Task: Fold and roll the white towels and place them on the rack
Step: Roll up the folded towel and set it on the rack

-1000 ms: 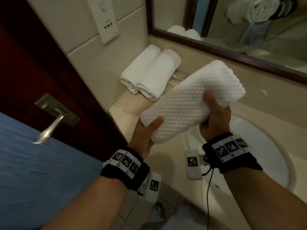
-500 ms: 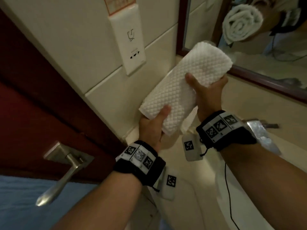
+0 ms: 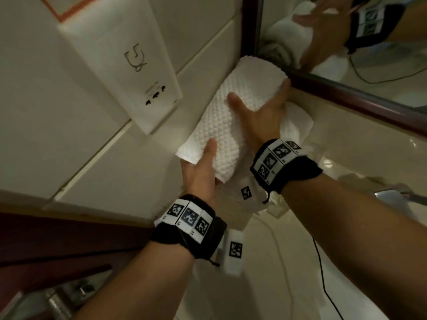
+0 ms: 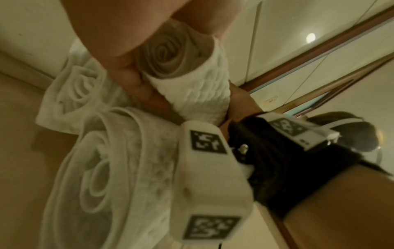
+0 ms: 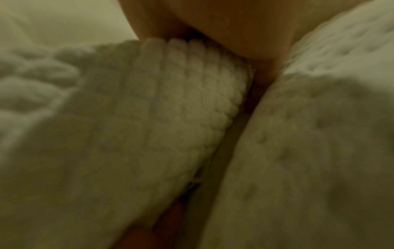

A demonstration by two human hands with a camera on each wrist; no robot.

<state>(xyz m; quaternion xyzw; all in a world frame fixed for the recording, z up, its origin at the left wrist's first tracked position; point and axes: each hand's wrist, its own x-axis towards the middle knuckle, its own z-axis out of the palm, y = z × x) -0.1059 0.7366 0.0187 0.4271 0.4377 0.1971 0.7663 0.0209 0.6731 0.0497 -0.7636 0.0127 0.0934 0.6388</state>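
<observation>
Both hands, left (image 3: 198, 172) and right (image 3: 258, 112), grip the roll (image 3: 221, 121) above two rolls (image 4: 102, 168) lying at 12 o'clock on the desk (image 3: 369, 139); lower it level, spiral tight.

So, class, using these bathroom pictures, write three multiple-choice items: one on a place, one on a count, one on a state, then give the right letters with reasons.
1. Where is the waffle towel?
A. Inside the sink
B. Held over the rolled towels by the wall
C. Hanging on the door handle

2. How many rolled towels lie under it in the left wrist view?
A. Two
B. Four
C. None

3. What state is the waffle towel in?
A. Spread flat
B. Crumpled in a ball
C. Rolled up

Answers:
1 B: the left hand and right hand hold it just above the others, beside the tiled wall.
2 A: two spiral ends show there.
3 C: its end shows a spiral.
</observation>
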